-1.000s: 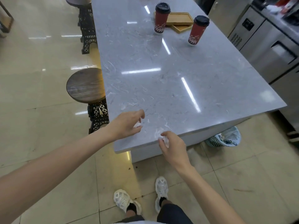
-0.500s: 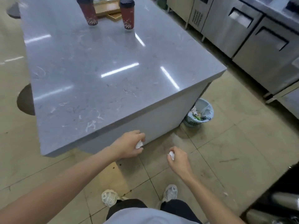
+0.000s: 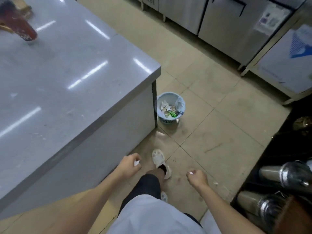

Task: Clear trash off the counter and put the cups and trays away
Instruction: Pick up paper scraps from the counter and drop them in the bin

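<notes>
Hands are off the table, both low over the floor. Left hand (image 3: 129, 166) is curled, grip pinching a small white paper scrap (image 3: 136, 163) that shows between thumb and fingers. Right hand (image 3: 196, 178) is also curled, grip pinching a second white scrap (image 3: 191, 173) at the fingertips. The two hands are well apart, with a white shoe (image 3: 159, 160) on the tile floor (image 3: 219, 132) between them.

Blue trash basket (image 3: 170, 108) sits on the floor ahead of both grips, just beside the table's near corner, roughly between the two hands' lines and well apart from each. It holds paper and some green bits.

Grey table (image 3: 76, 81) is ahead and left of the left grip; its side panel is near that hand, not touching. Red cup (image 3: 22, 27) stands on the tabletop far ahead-left of the left grip, blurred. Something tan, likely a tray (image 3: 25, 8), lies beside the cup; too blurred to tell more.

Steel cabinets (image 3: 228, 22) are far ahead of the right grip.
</notes>
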